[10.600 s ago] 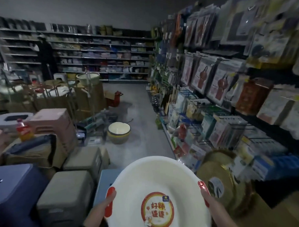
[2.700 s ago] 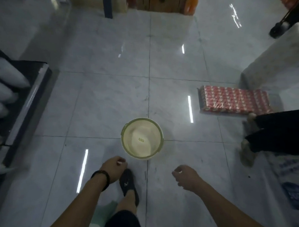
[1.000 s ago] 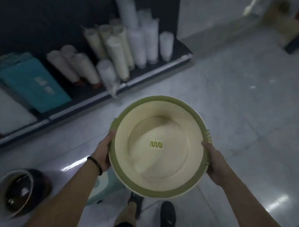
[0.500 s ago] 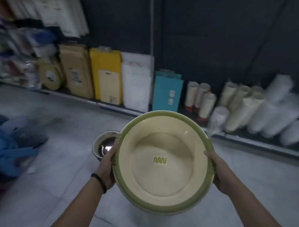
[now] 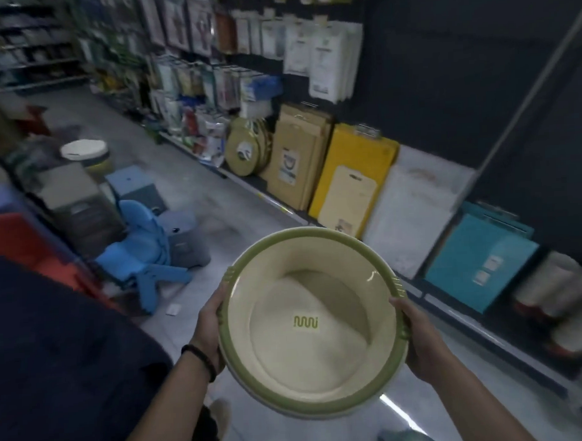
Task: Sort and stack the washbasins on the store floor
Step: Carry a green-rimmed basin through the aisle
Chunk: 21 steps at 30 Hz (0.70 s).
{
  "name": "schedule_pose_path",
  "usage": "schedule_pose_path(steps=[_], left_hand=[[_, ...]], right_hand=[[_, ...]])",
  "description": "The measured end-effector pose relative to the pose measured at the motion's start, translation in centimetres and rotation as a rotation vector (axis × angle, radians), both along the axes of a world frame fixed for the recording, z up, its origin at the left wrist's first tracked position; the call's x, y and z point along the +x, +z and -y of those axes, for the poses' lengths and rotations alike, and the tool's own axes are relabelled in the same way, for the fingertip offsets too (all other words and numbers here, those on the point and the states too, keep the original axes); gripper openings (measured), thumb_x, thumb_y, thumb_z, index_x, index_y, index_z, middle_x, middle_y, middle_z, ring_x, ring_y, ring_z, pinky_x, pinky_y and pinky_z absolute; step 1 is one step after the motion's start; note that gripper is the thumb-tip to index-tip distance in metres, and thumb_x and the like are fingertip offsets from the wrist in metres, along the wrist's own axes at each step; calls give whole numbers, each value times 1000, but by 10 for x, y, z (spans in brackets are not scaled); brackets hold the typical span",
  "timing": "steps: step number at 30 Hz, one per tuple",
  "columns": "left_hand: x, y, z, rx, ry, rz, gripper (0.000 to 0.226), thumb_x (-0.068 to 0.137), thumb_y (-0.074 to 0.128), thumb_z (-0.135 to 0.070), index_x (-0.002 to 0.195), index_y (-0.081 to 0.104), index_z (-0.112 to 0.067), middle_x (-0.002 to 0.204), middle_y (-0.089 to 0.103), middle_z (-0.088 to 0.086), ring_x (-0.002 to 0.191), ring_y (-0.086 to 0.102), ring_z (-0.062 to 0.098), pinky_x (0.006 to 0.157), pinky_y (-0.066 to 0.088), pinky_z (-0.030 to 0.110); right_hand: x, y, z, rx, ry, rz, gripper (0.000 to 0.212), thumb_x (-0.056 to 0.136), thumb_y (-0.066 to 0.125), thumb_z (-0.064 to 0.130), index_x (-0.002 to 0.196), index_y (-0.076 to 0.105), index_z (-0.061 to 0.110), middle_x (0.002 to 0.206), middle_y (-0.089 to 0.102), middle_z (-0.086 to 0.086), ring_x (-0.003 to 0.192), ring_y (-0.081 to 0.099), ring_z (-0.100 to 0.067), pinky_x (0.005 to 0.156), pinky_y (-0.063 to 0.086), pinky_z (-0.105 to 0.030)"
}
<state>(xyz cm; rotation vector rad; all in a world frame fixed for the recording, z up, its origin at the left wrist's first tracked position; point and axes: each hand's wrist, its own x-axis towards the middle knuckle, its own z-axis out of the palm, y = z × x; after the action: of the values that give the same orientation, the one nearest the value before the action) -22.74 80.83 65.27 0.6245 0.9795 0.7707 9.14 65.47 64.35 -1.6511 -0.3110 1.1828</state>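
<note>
Carry step. Gripping green-rimmed washbasin (image 5: 312, 322) by 2 opposite rim edges, left hand (image 5: 209, 327) and right hand (image 5: 418, 344) both curled round it, bowl between the fingers. Hold level, head for basin stack (image 5: 85, 156) far ahead of fingertips up the aisle — align rims, lower straight in.

Blue chair (image 5: 141, 257) on floor (image 5: 222, 203); yellow pack (image 5: 354, 181), teal pack (image 5: 478, 265) leaning on low shelf (image 5: 471, 322).

Fingers of left grip (image 5: 208, 327) and right grip (image 5: 421, 344) hidden under basin (image 5: 312, 322) rim. Far stack (image 5: 85, 155) blurred. Shelf packs (image 5: 190, 78) unreadable. Teal object (image 5: 406, 440) cut off at bottom edge.
</note>
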Motion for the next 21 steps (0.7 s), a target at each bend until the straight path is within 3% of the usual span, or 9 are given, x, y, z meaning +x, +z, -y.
schedule_pose_path(steps=[2,3,6,8,11,14,18,21], left_hand=[[0,2,-46,10,27,18,47,103,50,-49,94,84,-17,89,77,11,74,73,26,66,60,36],[2,4,-69,9,41,17,47,104,50,-46,91,84,-17,86,77,11,71,74,25,63,61,36],[14,10,-126,1,78,67,49,103,54,-46,124,74,-8,104,76,18,89,72,32,82,61,44],[19,13,-155,-24,96,86,54,101,55,-47,132,68,-5,114,73,21,98,70,35,91,58,48],[18,13,-186,-33,102,69,53,102,52,-48,130,70,-6,118,72,23,100,71,37,87,59,46],[15,8,-226,-42,88,32,56,102,50,-53,129,71,-9,125,71,24,108,69,40,93,57,50],[21,0,-286,-25,96,8,54,101,53,-52,125,74,-9,125,70,27,103,70,40,95,57,54],[30,-11,-339,-37,136,-17,54,98,56,-55,119,77,-9,123,71,27,106,68,43,106,48,64]], right_hand=[[0,-4,-53,13,17,-12,51,95,65,49,123,71,7,92,74,-18,83,68,-38,88,55,-53],[3,-6,-76,13,32,-17,53,95,65,49,124,70,6,94,74,-21,83,68,-39,90,55,-56],[21,-10,-137,50,48,-59,48,94,68,43,128,66,8,105,70,-29,89,65,-42,103,50,-67],[31,-6,-170,43,49,-66,44,97,65,38,128,65,8,103,68,-23,84,65,-40,94,54,-61],[34,6,-210,74,68,-47,42,99,62,40,129,64,10,107,66,-21,83,64,-38,79,55,-50],[35,12,-253,72,52,-44,44,98,63,43,127,67,10,111,66,-23,87,64,-41,83,54,-53],[47,2,-315,59,69,0,41,101,62,38,118,70,1,86,72,-17,73,66,-37,73,56,-47],[60,-4,-378,73,93,23,47,99,63,41,118,70,-1,89,73,-22,76,69,-40,76,58,-50]])
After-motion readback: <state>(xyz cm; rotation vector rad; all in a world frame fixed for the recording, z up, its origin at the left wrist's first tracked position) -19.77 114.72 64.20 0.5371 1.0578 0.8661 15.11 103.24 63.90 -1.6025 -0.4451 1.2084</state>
